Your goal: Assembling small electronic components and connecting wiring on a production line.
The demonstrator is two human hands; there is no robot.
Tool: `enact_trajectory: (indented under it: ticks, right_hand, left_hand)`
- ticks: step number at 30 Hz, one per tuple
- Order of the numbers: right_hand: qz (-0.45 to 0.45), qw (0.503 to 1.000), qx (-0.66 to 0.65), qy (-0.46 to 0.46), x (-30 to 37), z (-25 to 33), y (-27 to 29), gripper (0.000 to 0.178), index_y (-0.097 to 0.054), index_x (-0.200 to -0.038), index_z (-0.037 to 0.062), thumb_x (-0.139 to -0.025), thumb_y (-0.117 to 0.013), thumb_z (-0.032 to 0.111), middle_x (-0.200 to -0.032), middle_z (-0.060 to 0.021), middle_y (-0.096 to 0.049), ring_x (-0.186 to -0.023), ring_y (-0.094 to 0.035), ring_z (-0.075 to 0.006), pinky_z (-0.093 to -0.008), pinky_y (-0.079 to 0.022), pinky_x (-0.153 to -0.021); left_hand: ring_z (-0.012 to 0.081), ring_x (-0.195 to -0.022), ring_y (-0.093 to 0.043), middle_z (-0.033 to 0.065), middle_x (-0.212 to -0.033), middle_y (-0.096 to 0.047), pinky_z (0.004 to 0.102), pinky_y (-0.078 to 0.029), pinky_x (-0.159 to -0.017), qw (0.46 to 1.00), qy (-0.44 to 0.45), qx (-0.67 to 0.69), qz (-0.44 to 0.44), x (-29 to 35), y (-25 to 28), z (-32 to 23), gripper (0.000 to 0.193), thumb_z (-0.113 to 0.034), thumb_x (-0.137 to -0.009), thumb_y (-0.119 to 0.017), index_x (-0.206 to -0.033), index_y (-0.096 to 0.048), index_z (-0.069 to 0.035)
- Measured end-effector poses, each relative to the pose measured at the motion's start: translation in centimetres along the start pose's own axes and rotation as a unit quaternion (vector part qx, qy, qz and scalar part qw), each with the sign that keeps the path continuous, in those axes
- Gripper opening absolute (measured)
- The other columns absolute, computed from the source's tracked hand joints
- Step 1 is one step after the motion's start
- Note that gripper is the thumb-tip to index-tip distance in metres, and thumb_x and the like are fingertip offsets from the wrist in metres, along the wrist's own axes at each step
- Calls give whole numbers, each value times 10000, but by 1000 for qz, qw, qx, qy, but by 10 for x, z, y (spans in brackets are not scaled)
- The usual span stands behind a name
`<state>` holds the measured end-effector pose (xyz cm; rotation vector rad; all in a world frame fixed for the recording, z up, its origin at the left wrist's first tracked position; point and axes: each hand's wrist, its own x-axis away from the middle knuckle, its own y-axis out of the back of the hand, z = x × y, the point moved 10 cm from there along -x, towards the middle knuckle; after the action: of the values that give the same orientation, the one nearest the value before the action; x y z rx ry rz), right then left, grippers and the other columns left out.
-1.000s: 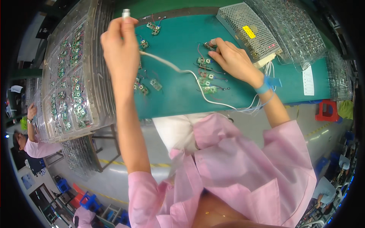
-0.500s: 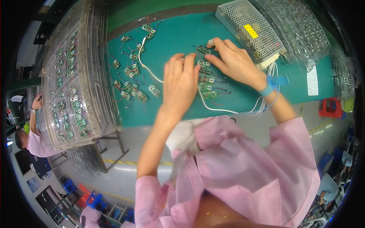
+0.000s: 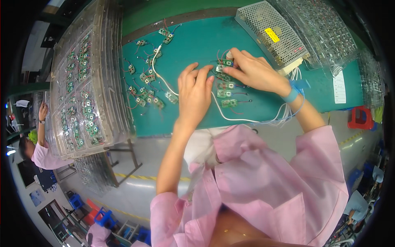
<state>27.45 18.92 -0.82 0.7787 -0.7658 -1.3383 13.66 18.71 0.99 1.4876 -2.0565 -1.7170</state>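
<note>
My right hand (image 3: 258,75) pinches a small green circuit board (image 3: 225,63) with thin wires, thumb and forefinger at its right end. The board sits at the top of a column of similar boards (image 3: 224,94) on the green mat (image 3: 255,108). To the left of that column is my left hand (image 3: 193,96), its fingers apart and slightly bent, holding nothing that shows. Its fingertips are close to the upper boards. A blue wrist strap (image 3: 291,95) circles my right wrist. A white cable (image 3: 166,85) runs across the mat and passes behind my left hand.
Loose wired boards (image 3: 147,77) lie scattered at the mat's left. Stacked clear trays (image 3: 91,82) of boards stand beyond them. A perforated metal box (image 3: 267,31), more trays (image 3: 325,33) and a white paper slip (image 3: 339,88) are at the right. Another person (image 3: 45,152) is at far left.
My right hand has moved slightly down, bringing a board closer to the column's upper end. The left hand's fingers have spread and drawn back from the boards. The view has shifted slightly.
</note>
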Motion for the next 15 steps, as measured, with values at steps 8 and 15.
enact_trajectory:
  ticks: [8,15]
  right_hand:
    - [20,999,-36,11,-6,1,-4,276,-452,-990,57,-897,-537,303,-854,-101,-560,-745,-570,-278,-380,-454,-631]
    - [12,977,-213,-20,-6,-1,-3,193,-456,-1035,76,-899,-548,177,-730,-17,-504,-618,-476,-129,-285,-391,-549]
  left_hand:
    - [274,-1065,-495,86,-929,-541,381,-391,-889,997,39,60,-9,-9,2,7,277,-138,-793,-634,-1065,-597,-100]
    - [227,-760,-569,95,-904,-617,326,-464,-694,968,119,221,-4,-26,-17,26,264,-172,-855,-588,-1083,-566,-41]
